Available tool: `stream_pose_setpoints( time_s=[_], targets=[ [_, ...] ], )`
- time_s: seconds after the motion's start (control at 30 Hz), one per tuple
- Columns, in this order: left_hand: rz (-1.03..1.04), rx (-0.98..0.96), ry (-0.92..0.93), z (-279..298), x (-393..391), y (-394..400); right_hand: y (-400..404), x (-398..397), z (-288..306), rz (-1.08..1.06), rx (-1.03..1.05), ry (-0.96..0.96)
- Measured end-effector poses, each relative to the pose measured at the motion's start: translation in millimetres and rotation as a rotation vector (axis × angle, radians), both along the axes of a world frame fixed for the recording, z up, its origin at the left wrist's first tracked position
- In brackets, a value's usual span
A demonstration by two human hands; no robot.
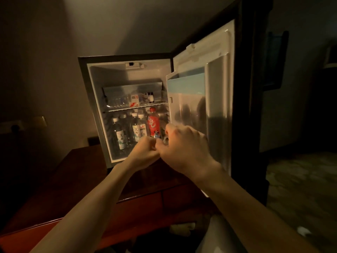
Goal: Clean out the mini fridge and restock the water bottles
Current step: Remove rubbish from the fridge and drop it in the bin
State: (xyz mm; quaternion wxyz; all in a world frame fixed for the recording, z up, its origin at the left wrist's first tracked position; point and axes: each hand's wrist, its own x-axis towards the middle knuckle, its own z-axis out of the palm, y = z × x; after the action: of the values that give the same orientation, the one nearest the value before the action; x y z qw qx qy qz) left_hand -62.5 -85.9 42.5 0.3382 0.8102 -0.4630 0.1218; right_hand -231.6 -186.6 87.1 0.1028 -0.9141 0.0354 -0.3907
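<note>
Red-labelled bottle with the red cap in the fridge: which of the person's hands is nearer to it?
Right. The right hand reaches its base beside the red-labelled bottle; the left hand sits lower, in front of the fridge.

The mini fridge [94,99] stands open on a dark wooden cabinet [76,172]. Its wire shelf [135,106] carries a clear plastic bag [116,94] of small packets and bottles. On the fridge floor [116,157] below, several clear water bottles [121,137] with white caps stand upright, and a red-labelled bottle [153,125] stands just right of them. The door shelf [184,83] on the open door is partly clouded; its contents cannot be told.
</note>
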Motion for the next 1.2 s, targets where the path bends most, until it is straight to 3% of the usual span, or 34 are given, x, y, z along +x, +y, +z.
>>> stream_pose_setpoints(
  time_s=[0.17,0.37,0.73,0.97,1.2],
  targets=[
    [-0.034,0.057,-0.090,0,-8,-8,-29,15,-9,-0.105,-0.031,0.109],
    [0.155,0.144,-0.281,-14,7,-19,-62,33,-24,-0.153,-0.039,0.220],
    [0.308,0.289,-0.335,-28,25,-22,-100,87,-60,-0.147,-0.105,0.343],
    [0.399,0.332,-0.345,-37,54,-10,-101,131,-61,-0.077,-0.104,0.318],
    [0.490,0.371,-0.264,-44,83,-12,-123,141,-81,-0.162,-0.113,0.260]
  ],
)
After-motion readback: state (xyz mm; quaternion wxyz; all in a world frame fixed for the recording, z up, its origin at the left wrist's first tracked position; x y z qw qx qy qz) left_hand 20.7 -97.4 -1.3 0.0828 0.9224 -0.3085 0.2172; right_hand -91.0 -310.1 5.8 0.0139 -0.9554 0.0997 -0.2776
